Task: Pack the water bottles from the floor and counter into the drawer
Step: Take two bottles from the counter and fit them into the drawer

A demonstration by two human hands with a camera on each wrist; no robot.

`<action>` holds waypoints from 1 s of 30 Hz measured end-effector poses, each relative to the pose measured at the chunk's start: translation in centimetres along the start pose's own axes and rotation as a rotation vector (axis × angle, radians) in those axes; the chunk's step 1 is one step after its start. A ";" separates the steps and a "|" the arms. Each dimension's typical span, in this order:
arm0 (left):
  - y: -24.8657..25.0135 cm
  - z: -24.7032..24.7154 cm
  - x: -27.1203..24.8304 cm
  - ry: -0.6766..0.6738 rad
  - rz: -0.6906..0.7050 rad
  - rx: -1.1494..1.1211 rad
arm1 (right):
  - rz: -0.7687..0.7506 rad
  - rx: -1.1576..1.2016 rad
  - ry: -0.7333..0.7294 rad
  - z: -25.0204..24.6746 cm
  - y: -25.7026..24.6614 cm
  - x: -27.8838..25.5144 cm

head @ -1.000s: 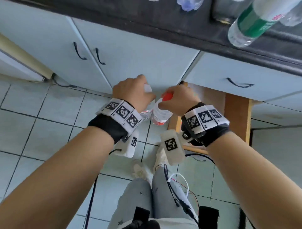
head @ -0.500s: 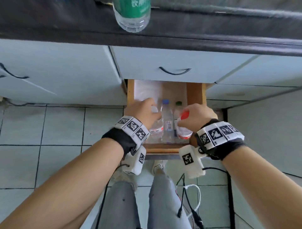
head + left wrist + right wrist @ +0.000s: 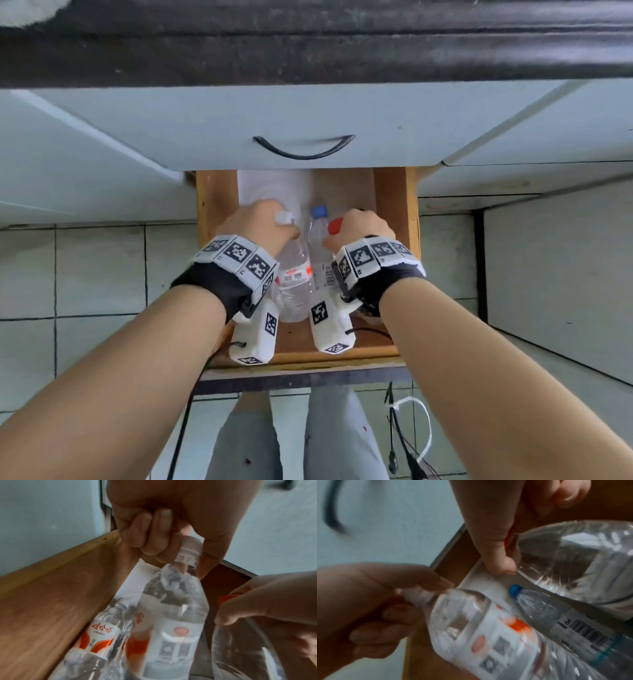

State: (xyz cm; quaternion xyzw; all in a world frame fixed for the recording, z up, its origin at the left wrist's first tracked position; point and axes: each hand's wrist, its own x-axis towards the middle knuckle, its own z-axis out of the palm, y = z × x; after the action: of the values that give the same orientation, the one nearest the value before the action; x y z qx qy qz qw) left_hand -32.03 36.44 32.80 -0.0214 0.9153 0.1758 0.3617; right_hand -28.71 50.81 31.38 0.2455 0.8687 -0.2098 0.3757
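Over the open wooden drawer (image 3: pixel 390 205), a white-capped clear plastic bottle (image 3: pixel 294 270) is pinched by the left hand (image 3: pixel 260 222) and a red-capped one (image 3: pixel 335 225) by the right hand (image 3: pixel 359 226); cap-only grips risk slipping onto the blue-capped bottle (image 3: pixel 319 236) between.

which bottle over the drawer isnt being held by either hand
The blue-capped bottle between the hands. The left hand holds the white-capped bottle; the right hand holds the red-capped bottle.

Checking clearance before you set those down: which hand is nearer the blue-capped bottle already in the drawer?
Right, narrowly. The right hand sits just right of the blue-capped bottle, gripping a red-capped bottle. The left hand holds a white-capped bottle farther to its left.
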 end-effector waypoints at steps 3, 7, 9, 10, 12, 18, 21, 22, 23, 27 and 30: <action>-0.4 0.7 1.8 0.029 -0.003 -0.012 | 0.051 0.040 0.010 1.4 0.3 2.1; -2.0 1.9 4.2 0.042 -0.016 -0.103 | 0.116 0.016 0.040 2.9 1.5 4.6; -3.0 2.7 5.2 0.005 0.012 -0.098 | 0.184 -0.012 -0.036 4.0 2.6 5.0; -3.6 3.0 5.5 -0.008 0.018 -0.096 | 0.211 -0.002 -0.085 4.8 3.3 5.0; -4.6 3.4 5.7 0.011 0.000 -0.146 | 0.234 0.081 -0.132 6.5 4.5 4.7; -4.5 4.4 5.0 0.058 -0.170 -0.514 | 0.305 0.346 -0.181 7.5 6.1 4.8; -4.3 5.8 5.3 0.032 -0.285 -0.669 | 0.306 0.348 -0.210 7.6 6.4 4.5; -4.3 5.8 5.4 0.018 -0.298 -0.672 | 0.296 0.355 -0.216 7.5 6.5 4.4; -4.3 5.8 5.6 0.012 -0.290 -0.641 | 0.300 0.371 -0.220 7.5 6.5 4.4; -2.8 6.7 4.7 -0.133 -0.184 -0.626 | 0.287 0.309 -0.189 7.5 6.0 4.6; -1.3 8.4 3.1 -0.220 -0.109 -0.585 | 0.250 0.234 -0.150 7.6 5.7 4.3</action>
State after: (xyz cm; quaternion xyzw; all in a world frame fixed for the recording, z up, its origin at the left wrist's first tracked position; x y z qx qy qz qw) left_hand -28.57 38.33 24.60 -0.1546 0.7789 0.4132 0.4458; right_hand -23.79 52.29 22.36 0.3775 0.7706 -0.2786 0.4314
